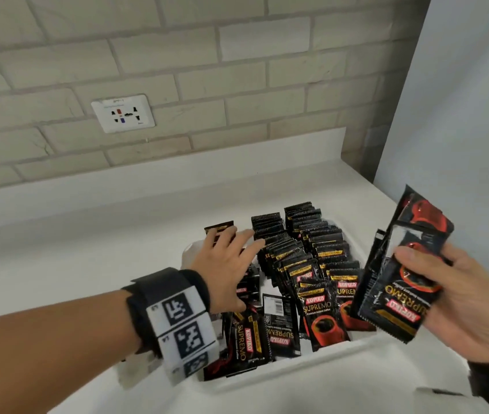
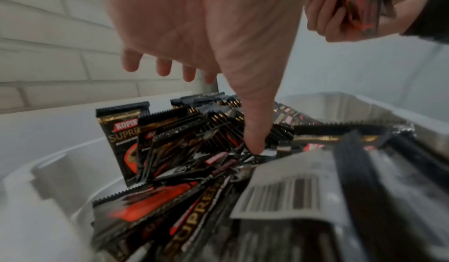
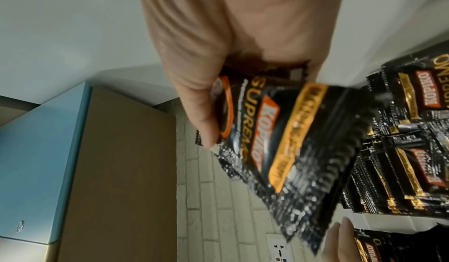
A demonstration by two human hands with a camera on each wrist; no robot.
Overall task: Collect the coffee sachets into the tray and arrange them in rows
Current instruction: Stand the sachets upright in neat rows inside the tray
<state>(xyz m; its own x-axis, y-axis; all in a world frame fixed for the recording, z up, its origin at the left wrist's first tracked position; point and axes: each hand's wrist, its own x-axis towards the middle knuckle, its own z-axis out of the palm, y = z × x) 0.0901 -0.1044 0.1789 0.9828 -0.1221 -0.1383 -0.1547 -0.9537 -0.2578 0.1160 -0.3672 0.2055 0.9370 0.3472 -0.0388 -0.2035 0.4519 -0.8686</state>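
Note:
A white tray sits on the white counter. Black Kopiko coffee sachets stand in rows along its middle and right. More sachets lie loose and flat at its front left. My left hand hovers over the left side of the tray, fingers straight and spread, holding nothing. In the left wrist view the left hand points its thumb down onto the loose sachets. My right hand grips a small stack of sachets above the tray's right edge. The same stack fills the right wrist view.
A brick wall with a white socket plate runs behind the counter. A pale blue panel stands at the right. The counter's front edge is close below the tray.

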